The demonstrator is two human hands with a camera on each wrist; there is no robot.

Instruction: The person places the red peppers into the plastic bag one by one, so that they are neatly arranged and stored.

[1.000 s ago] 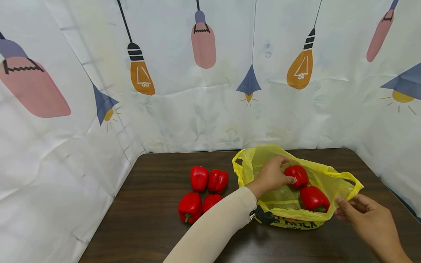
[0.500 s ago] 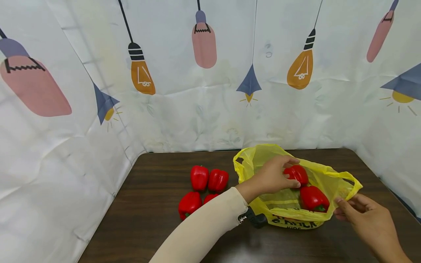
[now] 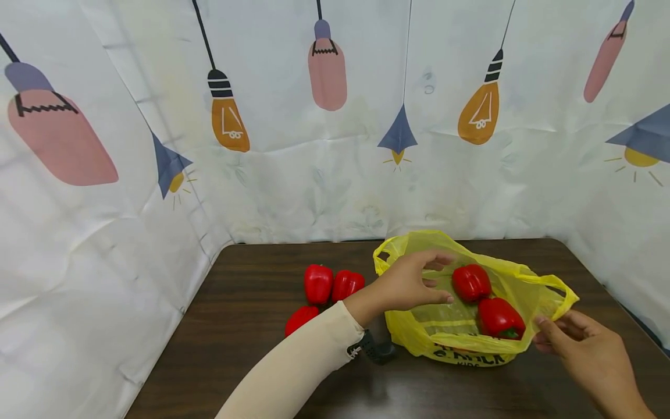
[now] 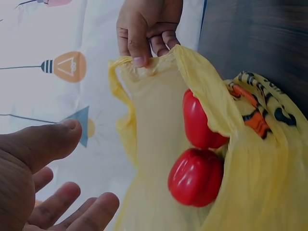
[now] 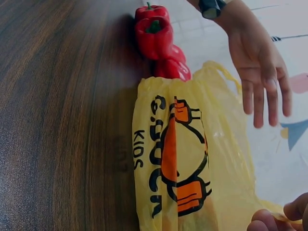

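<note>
A yellow plastic bag (image 3: pixel 455 352) with dark print lies open-mouthed on the table's right half. Inside it, two red bell peppers touch: the farther pepper (image 3: pixel 471 283) and the nearer pepper (image 3: pixel 501 318). My left hand (image 3: pixel 410 282) hovers over the bag's left part, fingers spread and holding nothing, a small gap from the farther pepper. At the bag's right end my right hand (image 3: pixel 588 343) pinches the rim beside the handle; the left wrist view shows that hand (image 4: pixel 149 29) gripping the edge between thumb and fingers.
Left of the bag, more red bell peppers (image 3: pixel 318 284) stand grouped on the dark wooden table (image 3: pixel 235 326), partly hidden by my left sleeve (image 3: pixel 293 361). A white curtain (image 3: pixel 293 192) printed with lamps hangs behind the table and along its sides.
My left hand has let go of the farther pepper, which stays in the bag, and has drawn back to the left with fingers spreading. The right hand keeps its hold on the rim.
</note>
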